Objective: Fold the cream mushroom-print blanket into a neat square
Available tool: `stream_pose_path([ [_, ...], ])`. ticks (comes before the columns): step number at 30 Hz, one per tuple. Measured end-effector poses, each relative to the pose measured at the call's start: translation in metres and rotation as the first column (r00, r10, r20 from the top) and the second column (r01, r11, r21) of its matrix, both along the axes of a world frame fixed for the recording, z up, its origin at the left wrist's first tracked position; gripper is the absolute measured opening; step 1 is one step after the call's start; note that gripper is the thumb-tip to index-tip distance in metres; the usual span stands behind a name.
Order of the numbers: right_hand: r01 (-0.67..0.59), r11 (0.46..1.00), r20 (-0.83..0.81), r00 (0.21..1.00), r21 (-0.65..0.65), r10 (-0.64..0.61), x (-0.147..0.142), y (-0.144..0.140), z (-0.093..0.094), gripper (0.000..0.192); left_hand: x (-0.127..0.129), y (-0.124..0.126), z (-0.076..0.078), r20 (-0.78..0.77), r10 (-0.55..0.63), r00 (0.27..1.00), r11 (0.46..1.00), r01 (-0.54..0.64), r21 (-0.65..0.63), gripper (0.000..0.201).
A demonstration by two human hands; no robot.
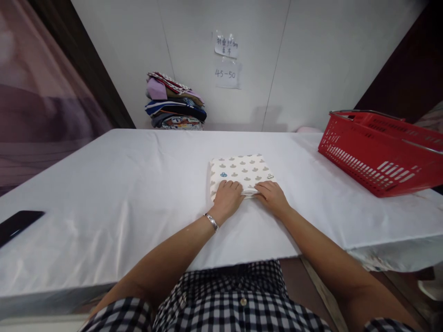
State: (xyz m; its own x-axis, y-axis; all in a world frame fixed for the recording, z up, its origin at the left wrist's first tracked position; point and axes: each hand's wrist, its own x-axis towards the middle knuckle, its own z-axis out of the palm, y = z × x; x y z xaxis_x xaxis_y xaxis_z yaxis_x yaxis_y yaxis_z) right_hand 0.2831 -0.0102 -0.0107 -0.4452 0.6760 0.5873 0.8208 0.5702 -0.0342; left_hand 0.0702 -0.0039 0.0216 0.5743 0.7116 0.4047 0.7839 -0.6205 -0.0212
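Left hand: the left hand lies palm down with fingers spread flat on the near left corner of the folded cloth; it presses rather than grips, and a bracelet sits on the wrist.
Right hand: the right hand rests on the near right corner of the same cloth, fingers curled lightly at the layered edge; whether it pinches a layer or only presses is hard to tell.
Cloth: a cream piece with small grey shapes, lying as a compact, roughly square packet with several layers showing at the near edge.
Progress: judged from how it lies, the folding looks nearly complete; what seems left is smoothing the near edge and moving the packet off.
Position: the cloth sits on the white table cover, a little right of centre, directly ahead of both hands and touching them.
Right side: a red basket stands well apart, at the table's right edge.
Far side: a pile of folded clothes rests against the wall, below two paper notes.
Left edge: a dark phone lies flat, well apart from the hands.
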Motion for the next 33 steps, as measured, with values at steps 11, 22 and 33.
stream_pose_path([
  [11, 0.035, 0.999, -0.040, 0.999, -0.018, -0.035, -0.001, -0.004, -0.001, 0.023, -0.007, 0.005, -0.006, -0.011, -0.080, 0.997, 0.997, 0.081, 0.007, 0.009],
  [22, 0.085, 0.994, -0.069, 0.994, 0.072, -0.080, 0.016, -0.009, -0.001, 0.016, -0.010, 0.003, -0.023, 0.053, -0.116, 0.992, 0.992, 0.113, 0.048, 0.026],
  [33, 0.057, 0.998, -0.088, 0.994, -0.031, -0.059, 0.019, -0.009, -0.003, 0.014, -0.026, 0.000, -0.033, 0.048, -0.129, 0.990, 0.987, 0.124, 0.099, 0.040],
])
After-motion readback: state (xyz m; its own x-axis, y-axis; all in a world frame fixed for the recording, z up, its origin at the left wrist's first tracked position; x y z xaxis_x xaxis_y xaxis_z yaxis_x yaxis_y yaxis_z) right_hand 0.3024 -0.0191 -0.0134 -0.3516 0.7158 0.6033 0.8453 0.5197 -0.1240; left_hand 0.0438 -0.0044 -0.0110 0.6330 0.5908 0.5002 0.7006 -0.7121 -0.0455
